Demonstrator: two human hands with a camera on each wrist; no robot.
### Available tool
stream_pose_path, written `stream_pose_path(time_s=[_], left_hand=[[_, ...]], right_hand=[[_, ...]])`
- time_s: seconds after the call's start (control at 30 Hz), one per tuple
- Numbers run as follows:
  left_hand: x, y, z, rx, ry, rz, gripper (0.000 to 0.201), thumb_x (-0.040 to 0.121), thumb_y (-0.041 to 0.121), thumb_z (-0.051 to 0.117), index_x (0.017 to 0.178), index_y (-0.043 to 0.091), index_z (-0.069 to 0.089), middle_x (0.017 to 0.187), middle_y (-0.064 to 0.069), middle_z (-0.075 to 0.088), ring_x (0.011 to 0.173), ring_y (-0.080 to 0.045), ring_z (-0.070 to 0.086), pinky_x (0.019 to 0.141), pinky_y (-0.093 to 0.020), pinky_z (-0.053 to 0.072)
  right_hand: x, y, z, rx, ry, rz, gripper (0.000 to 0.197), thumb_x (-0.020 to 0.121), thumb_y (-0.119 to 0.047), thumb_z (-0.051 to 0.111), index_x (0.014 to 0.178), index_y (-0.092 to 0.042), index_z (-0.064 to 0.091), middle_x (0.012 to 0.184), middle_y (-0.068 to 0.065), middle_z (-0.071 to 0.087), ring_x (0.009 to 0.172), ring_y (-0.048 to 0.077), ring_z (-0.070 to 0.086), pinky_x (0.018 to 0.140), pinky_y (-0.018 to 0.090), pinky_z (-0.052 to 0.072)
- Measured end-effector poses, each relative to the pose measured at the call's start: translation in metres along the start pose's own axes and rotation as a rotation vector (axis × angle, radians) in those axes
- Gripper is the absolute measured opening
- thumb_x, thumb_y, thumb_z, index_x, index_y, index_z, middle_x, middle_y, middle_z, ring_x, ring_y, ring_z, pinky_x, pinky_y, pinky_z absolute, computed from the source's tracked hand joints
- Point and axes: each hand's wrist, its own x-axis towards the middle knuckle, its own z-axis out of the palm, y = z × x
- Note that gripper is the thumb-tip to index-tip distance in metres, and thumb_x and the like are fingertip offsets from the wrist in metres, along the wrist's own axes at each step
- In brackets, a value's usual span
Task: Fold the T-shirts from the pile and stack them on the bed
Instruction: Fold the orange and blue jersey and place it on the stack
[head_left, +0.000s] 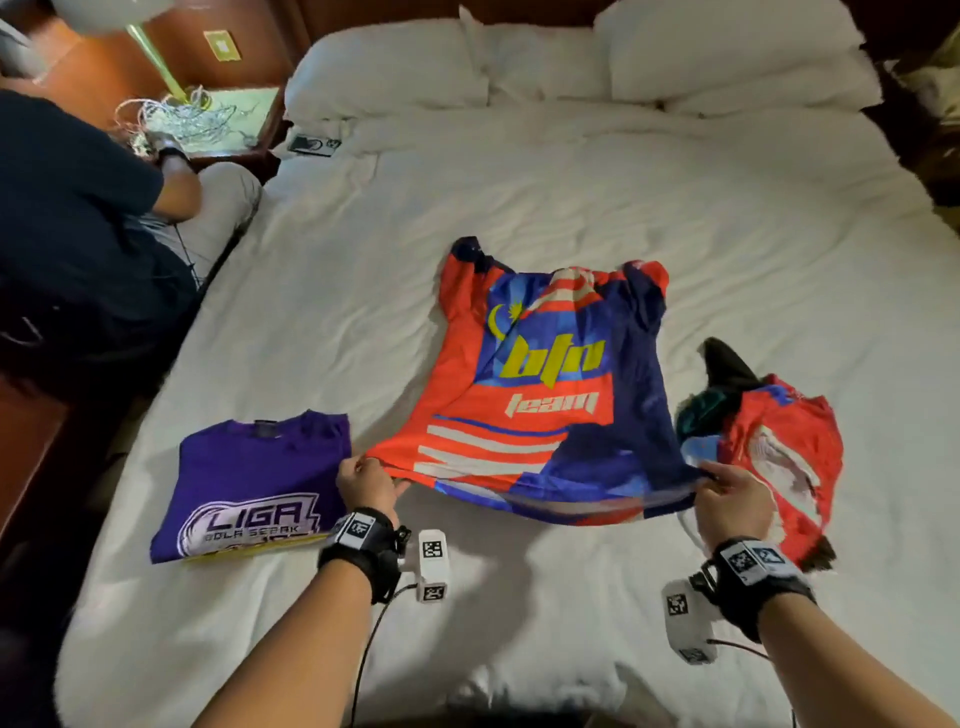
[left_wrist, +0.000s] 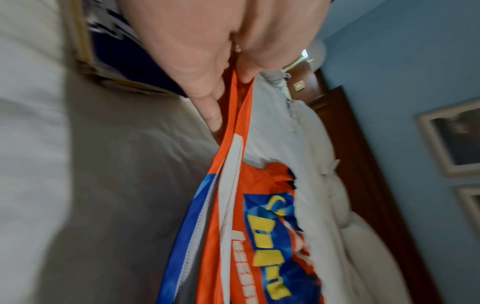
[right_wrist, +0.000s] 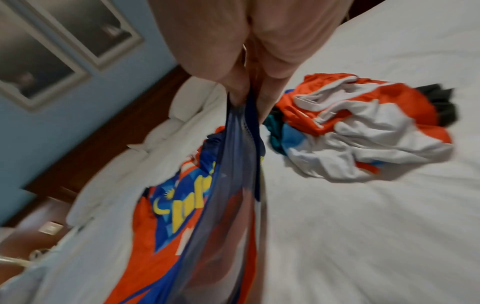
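Observation:
An orange and blue jersey (head_left: 545, 384) with yellow lettering is spread face up on the white bed (head_left: 519, 197), its hem raised off the sheet. My left hand (head_left: 366, 480) pinches the hem's left corner (left_wrist: 240, 82). My right hand (head_left: 727, 491) pinches the hem's right corner (right_wrist: 244, 107). A folded purple T-shirt (head_left: 260, 478) lies to the left of my left hand. A crumpled pile of shirts (head_left: 769, 447), red, white, teal and black, sits to the right of my right hand (right_wrist: 363, 127).
White pillows (head_left: 571, 62) line the head of the bed. A person in dark clothes (head_left: 78, 218) sits at the bed's left edge beside a nightstand with cables (head_left: 208, 114). A small dark device (head_left: 314, 144) lies near the left pillow. Bare sheet lies in front of my arms.

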Motion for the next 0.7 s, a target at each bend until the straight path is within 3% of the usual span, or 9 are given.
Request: stream_pose_path(time_s=[0.07,0.17,0.27,0.33,0.4,0.47,0.53,0.6,0.7], left_hand=[[0.022,-0.029,-0.026,0.058,0.052,-0.032,0.034,0.092,-0.013,0.042,0.109,0.012,0.058,0.115,-0.022,0.063,0.097,-0.037,0.063,0.049,-0.035,0.059],[0.051,-0.065,-0.058,0.176,0.122,-0.119,0.033,0.094,-0.008,0.04,0.108,0.012,0.061,0.121,-0.021,0.063,0.105,-0.042,0.062,0.058,-0.042,0.059],[0.079,-0.097,-0.082,0.242,0.093,-0.184,0.037,0.095,-0.01,0.041,0.126,0.001,0.058,0.13,-0.026,0.059,0.113,-0.045,0.059,0.065,-0.049,0.061],[0.09,-0.113,-0.09,0.401,0.106,-0.123,0.04,0.09,-0.016,0.047,0.124,-0.001,0.061,0.129,-0.027,0.06,0.107,-0.042,0.062,0.057,-0.041,0.063],[0.093,-0.121,-0.093,0.607,0.142,-0.077,0.038,0.087,-0.009,0.046,0.111,0.009,0.069,0.123,-0.023,0.066,0.103,-0.042,0.066,0.071,-0.05,0.064],[0.091,-0.119,-0.089,0.819,0.132,-0.009,0.037,0.088,0.001,0.044,0.11,0.007,0.073,0.123,-0.022,0.068,0.111,-0.042,0.064,0.095,-0.046,0.055],[0.089,-0.114,-0.081,1.009,0.058,0.059,0.044,0.091,0.012,0.038,0.116,-0.006,0.07,0.125,-0.027,0.065,0.118,-0.043,0.058,0.099,-0.042,0.045],[0.085,-0.111,-0.069,1.124,0.034,0.091,0.04,0.097,0.017,0.042,0.121,-0.003,0.067,0.127,-0.027,0.061,0.12,-0.041,0.055,0.098,-0.043,0.042],[0.085,-0.114,-0.052,1.231,0.001,0.174,0.043,0.099,0.033,0.048,0.127,0.003,0.059,0.127,-0.025,0.057,0.116,-0.041,0.055,0.093,-0.045,0.044]], right_hand=[[-0.013,0.024,0.006,-0.089,0.003,0.062,0.037,0.076,-0.008,0.053,0.102,0.001,0.078,0.104,0.03,0.071,0.103,0.043,0.064,0.097,0.041,0.047],[-0.025,0.056,0.011,-0.188,-0.01,0.181,0.036,0.075,-0.001,0.055,0.102,-0.005,0.079,0.109,0.026,0.072,0.103,0.043,0.064,0.096,0.039,0.048],[-0.035,0.081,0.016,-0.245,-0.018,0.235,0.038,0.071,-0.007,0.053,0.098,-0.006,0.08,0.105,0.025,0.073,0.1,0.043,0.066,0.097,0.04,0.048],[-0.04,0.096,0.019,-0.286,-0.029,0.261,0.046,0.067,-0.015,0.048,0.098,-0.006,0.08,0.1,0.025,0.074,0.098,0.044,0.066,0.097,0.04,0.047],[-0.043,0.108,0.022,-0.316,-0.052,0.273,0.049,0.064,-0.017,0.046,0.098,-0.006,0.08,0.098,0.025,0.074,0.097,0.045,0.066,0.095,0.041,0.048],[-0.044,0.115,0.026,-0.307,-0.099,0.36,0.037,0.073,-0.006,0.057,0.104,-0.005,0.076,0.1,0.024,0.073,0.099,0.043,0.067,0.096,0.041,0.048],[-0.04,0.122,0.033,-0.272,-0.157,0.437,0.047,0.069,-0.009,0.066,0.116,-0.005,0.069,0.11,0.021,0.071,0.105,0.039,0.067,0.099,0.04,0.045],[-0.033,0.127,0.042,-0.27,-0.181,0.449,0.071,0.062,-0.029,0.06,0.129,-0.005,0.062,0.12,0.019,0.068,0.113,0.038,0.063,0.103,0.04,0.042],[-0.018,0.132,0.06,-0.305,-0.167,0.43,0.054,0.088,-0.036,0.064,0.127,0.001,0.062,0.122,0.026,0.066,0.116,0.043,0.06,0.101,0.043,0.042]])
